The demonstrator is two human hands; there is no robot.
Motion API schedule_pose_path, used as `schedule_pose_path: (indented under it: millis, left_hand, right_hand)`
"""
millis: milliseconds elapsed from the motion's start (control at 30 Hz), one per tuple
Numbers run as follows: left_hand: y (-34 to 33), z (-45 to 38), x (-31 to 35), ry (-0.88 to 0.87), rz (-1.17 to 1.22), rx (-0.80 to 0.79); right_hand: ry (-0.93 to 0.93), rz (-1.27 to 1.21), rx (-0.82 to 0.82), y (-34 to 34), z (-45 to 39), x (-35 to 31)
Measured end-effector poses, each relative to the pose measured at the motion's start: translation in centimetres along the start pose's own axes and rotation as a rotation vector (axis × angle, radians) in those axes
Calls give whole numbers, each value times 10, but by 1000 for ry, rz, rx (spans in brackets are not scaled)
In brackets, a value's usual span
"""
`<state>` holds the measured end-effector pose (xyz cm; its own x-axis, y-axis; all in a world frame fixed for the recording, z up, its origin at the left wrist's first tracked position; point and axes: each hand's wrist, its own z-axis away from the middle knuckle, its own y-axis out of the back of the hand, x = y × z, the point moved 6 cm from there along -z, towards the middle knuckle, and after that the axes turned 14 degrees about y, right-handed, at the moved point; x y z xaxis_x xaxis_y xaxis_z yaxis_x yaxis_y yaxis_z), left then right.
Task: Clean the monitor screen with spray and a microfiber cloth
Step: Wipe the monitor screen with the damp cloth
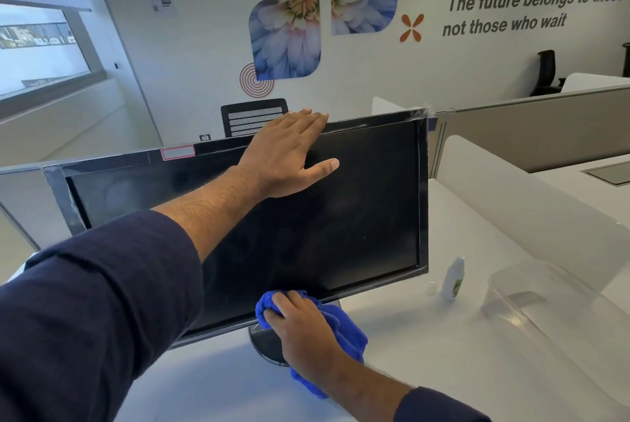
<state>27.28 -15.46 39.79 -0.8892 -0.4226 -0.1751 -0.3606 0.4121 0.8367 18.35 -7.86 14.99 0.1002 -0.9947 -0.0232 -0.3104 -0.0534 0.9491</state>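
Note:
A black monitor [358,203] with a dark screen stands on the white desk, plastic film still around its bezel. My left hand [289,152] lies flat against the upper middle of the screen, fingers over the top edge. My right hand [303,329] presses a bunched blue microfiber cloth [344,329] against the monitor's lower edge, above the round stand base. A small white spray bottle [453,280] stands upright on the desk just right of the monitor, untouched.
A clear plastic container [545,299] lies on the white desk [426,353] at the right. Grey partitions [545,125] run behind the monitor. A black office chair [254,118] sits beyond the screen, near the decorated wall.

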Motion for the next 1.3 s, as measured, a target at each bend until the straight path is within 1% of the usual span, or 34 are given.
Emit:
schedule_pose_path:
  millis: [100, 233, 467, 600, 667, 867, 967, 1067, 1300]
  left_hand:
    - [0, 7, -2, -60, -66, 12]
    - [-2, 37, -30, -57, -118, 48]
    - [8, 114, -138, 65, -228, 92]
    - [16, 152, -193, 226, -247, 91]
    - [17, 166, -211, 278, -246, 83]
    - [19, 177, -225, 384, -192, 140]
    - [15, 180, -224, 405, -167, 161]
    - [13, 180, -222, 418, -139, 189]
    - [15, 183, -221, 424, -94, 204]
  right_hand:
    - [-1, 1, -14, -3, 2, 1]
    - [-14, -10, 54, -1, 8, 0]
    - [-89, -7, 71, -3, 12, -1]
    - [-152, 39, 71, -4, 9, -4]
    - [-162, 61, 86, -5, 8, -6]
    - [-194, 63, 158, -6, 8, -10]
    - [-210, 67, 189, -8, 4, -13]
    - [-224, 61, 184, -11, -4, -22]
    - [-149, 6, 172, -25, -37, -60]
